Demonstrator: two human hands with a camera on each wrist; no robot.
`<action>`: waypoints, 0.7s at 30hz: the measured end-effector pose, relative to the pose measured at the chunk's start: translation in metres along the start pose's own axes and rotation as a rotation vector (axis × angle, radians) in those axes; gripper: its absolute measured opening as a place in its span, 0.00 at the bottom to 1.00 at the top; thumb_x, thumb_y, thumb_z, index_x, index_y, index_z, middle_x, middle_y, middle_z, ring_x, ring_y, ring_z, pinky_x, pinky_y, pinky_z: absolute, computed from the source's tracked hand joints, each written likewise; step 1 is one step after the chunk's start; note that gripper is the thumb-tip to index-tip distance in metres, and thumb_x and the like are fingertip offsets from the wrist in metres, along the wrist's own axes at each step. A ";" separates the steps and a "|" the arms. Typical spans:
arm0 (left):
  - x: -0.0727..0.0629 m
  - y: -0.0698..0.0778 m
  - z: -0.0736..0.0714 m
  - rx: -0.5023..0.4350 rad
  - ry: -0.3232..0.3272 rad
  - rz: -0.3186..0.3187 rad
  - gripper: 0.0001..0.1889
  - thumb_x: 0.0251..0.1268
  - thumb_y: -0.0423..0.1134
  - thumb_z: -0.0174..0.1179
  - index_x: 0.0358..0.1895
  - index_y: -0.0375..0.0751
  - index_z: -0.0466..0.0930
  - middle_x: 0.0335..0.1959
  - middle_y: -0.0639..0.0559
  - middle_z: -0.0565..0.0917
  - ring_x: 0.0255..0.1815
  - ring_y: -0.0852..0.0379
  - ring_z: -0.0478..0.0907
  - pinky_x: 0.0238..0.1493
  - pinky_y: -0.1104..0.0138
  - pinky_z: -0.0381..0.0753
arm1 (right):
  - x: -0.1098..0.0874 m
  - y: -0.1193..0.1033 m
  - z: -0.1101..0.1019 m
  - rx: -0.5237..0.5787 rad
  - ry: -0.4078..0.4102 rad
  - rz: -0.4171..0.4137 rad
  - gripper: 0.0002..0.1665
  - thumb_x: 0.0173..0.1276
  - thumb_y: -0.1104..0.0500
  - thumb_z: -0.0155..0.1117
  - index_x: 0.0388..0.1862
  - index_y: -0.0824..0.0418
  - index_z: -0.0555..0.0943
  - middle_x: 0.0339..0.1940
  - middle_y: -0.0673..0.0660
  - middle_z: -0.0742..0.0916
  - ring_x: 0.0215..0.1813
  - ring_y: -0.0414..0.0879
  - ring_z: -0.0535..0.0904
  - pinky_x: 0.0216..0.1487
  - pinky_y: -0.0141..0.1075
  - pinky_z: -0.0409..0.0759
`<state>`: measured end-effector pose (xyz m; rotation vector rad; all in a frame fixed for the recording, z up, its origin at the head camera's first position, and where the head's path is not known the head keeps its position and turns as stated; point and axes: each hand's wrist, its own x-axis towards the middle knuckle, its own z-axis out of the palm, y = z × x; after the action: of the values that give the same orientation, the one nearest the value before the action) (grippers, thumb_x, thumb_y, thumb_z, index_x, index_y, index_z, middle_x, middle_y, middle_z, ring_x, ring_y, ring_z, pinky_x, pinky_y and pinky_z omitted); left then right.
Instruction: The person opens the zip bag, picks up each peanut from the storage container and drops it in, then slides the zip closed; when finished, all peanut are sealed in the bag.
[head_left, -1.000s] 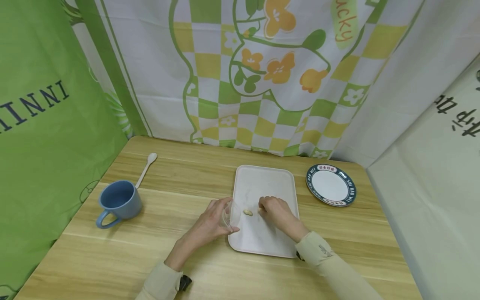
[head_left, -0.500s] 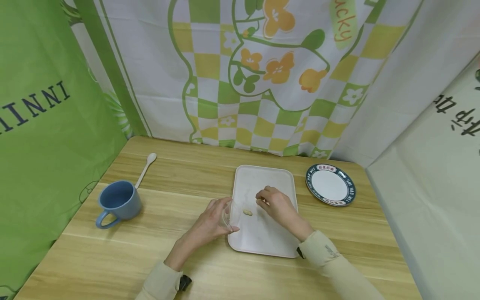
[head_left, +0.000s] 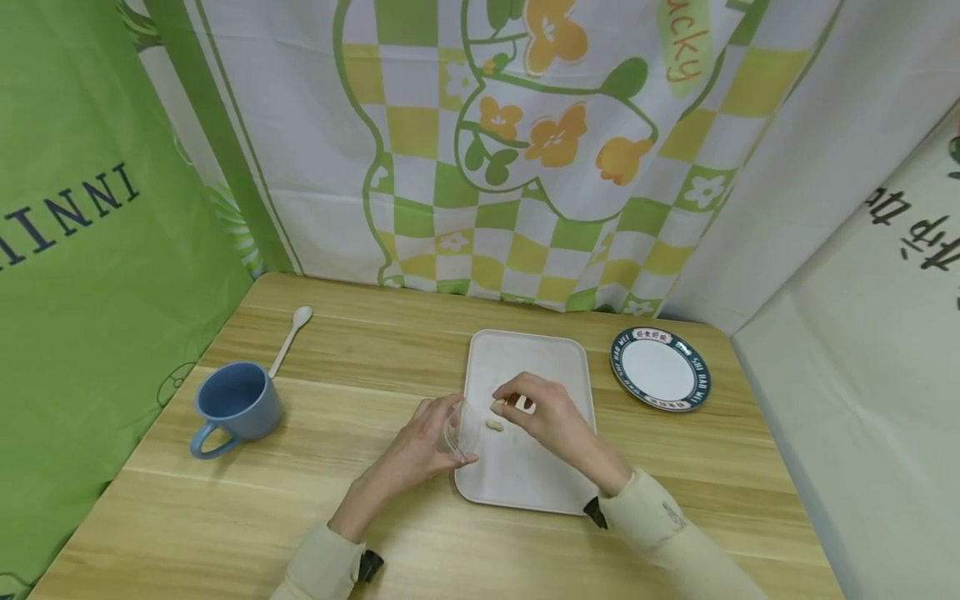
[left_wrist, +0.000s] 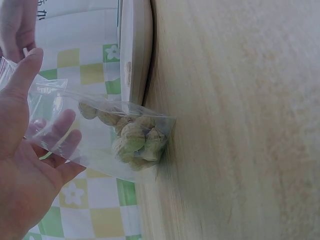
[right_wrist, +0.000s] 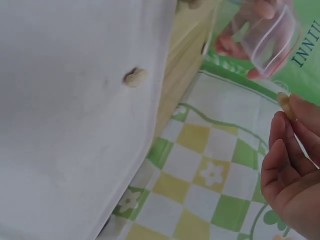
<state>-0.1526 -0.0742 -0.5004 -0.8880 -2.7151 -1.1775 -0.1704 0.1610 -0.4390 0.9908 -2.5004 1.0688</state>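
Observation:
My left hand grips a clear zip bag near its top, and the bag's mouth gapes between thumb and fingers. Several peanuts in their shells lie at the bottom of the bag, which hangs beside the tray's edge. Between thumb and fingertips my right hand pinches a peanut above the white tray, just right of the bag's mouth. Another unshelled peanut lies on the tray between the two hands.
A blue mug stands at the table's left, with a white spoon behind it. Right of the tray lies a plate with a dark patterned rim. Curtains hang behind the table.
My right hand has lifted a peanut off the tray and carried it left toward the bag's mouth. The left hand and bag have stayed almost still.

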 end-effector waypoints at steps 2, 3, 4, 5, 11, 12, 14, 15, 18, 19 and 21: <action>0.000 0.000 0.000 -0.001 -0.002 0.000 0.44 0.49 0.48 0.74 0.68 0.38 0.60 0.57 0.45 0.72 0.56 0.53 0.68 0.53 0.57 0.78 | 0.002 -0.006 -0.001 0.036 0.005 -0.036 0.07 0.60 0.63 0.71 0.38 0.57 0.84 0.35 0.46 0.85 0.35 0.36 0.79 0.33 0.37 0.81; 0.000 0.000 0.000 -0.003 -0.003 0.000 0.44 0.50 0.48 0.74 0.68 0.38 0.60 0.57 0.45 0.72 0.56 0.53 0.68 0.54 0.57 0.77 | 0.002 -0.010 -0.001 0.050 0.008 -0.053 0.07 0.60 0.63 0.71 0.38 0.57 0.84 0.34 0.46 0.85 0.35 0.36 0.79 0.33 0.37 0.81; 0.000 0.000 0.000 -0.005 -0.003 0.002 0.44 0.50 0.48 0.74 0.68 0.38 0.60 0.57 0.45 0.72 0.57 0.53 0.68 0.54 0.57 0.77 | 0.003 -0.012 0.000 0.060 0.010 -0.070 0.07 0.59 0.63 0.71 0.37 0.57 0.84 0.34 0.46 0.84 0.35 0.36 0.78 0.33 0.36 0.80; 0.000 0.000 0.000 -0.007 -0.005 0.002 0.44 0.50 0.48 0.74 0.68 0.38 0.60 0.56 0.46 0.72 0.57 0.53 0.67 0.53 0.57 0.78 | 0.003 -0.014 0.000 0.068 0.010 -0.085 0.07 0.59 0.63 0.72 0.37 0.57 0.84 0.33 0.46 0.84 0.35 0.36 0.78 0.33 0.35 0.80; 0.000 -0.001 0.001 -0.013 -0.010 -0.003 0.44 0.51 0.48 0.73 0.68 0.37 0.60 0.55 0.46 0.72 0.55 0.54 0.68 0.50 0.59 0.79 | 0.003 -0.024 0.010 0.079 -0.032 -0.124 0.09 0.58 0.65 0.72 0.37 0.59 0.84 0.33 0.48 0.84 0.35 0.38 0.79 0.33 0.34 0.80; 0.000 -0.001 0.001 -0.012 -0.010 -0.006 0.44 0.51 0.49 0.73 0.68 0.37 0.60 0.56 0.47 0.72 0.55 0.54 0.68 0.50 0.59 0.79 | 0.003 -0.025 0.012 0.074 -0.040 -0.126 0.09 0.58 0.65 0.72 0.37 0.59 0.84 0.34 0.48 0.84 0.35 0.39 0.79 0.33 0.34 0.80; 0.000 -0.001 0.001 -0.011 -0.010 -0.008 0.44 0.51 0.49 0.73 0.68 0.38 0.60 0.56 0.47 0.72 0.55 0.54 0.68 0.49 0.59 0.79 | 0.003 -0.026 0.015 0.058 -0.050 -0.137 0.09 0.58 0.66 0.72 0.37 0.60 0.83 0.34 0.48 0.84 0.36 0.40 0.79 0.34 0.32 0.80; -0.001 -0.001 0.001 -0.010 -0.008 -0.010 0.43 0.51 0.49 0.73 0.68 0.39 0.61 0.56 0.48 0.72 0.55 0.54 0.68 0.49 0.59 0.79 | 0.003 -0.025 0.017 0.052 -0.052 -0.151 0.09 0.57 0.66 0.72 0.37 0.61 0.83 0.35 0.49 0.84 0.36 0.41 0.80 0.35 0.30 0.80; -0.001 0.000 0.000 -0.008 -0.001 -0.007 0.43 0.50 0.49 0.73 0.67 0.39 0.61 0.57 0.47 0.72 0.55 0.54 0.68 0.49 0.59 0.79 | 0.003 -0.023 0.023 0.031 -0.066 -0.189 0.10 0.56 0.68 0.73 0.37 0.61 0.83 0.36 0.50 0.84 0.37 0.41 0.80 0.38 0.27 0.79; -0.001 0.000 0.000 -0.007 0.000 -0.006 0.43 0.51 0.49 0.73 0.67 0.39 0.61 0.57 0.47 0.72 0.55 0.54 0.68 0.49 0.59 0.79 | 0.002 -0.023 0.024 0.022 -0.072 -0.200 0.11 0.56 0.68 0.73 0.37 0.61 0.83 0.36 0.50 0.84 0.37 0.41 0.80 0.39 0.27 0.79; -0.001 0.000 0.000 -0.007 0.002 -0.001 0.43 0.51 0.49 0.73 0.67 0.38 0.61 0.57 0.47 0.72 0.55 0.53 0.68 0.49 0.59 0.79 | 0.002 -0.023 0.026 0.005 -0.085 -0.212 0.11 0.55 0.68 0.73 0.37 0.61 0.83 0.36 0.51 0.84 0.37 0.41 0.80 0.40 0.27 0.80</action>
<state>-0.1519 -0.0743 -0.5006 -0.8863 -2.7117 -1.1885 -0.1559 0.1303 -0.4438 1.2950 -2.3908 0.9874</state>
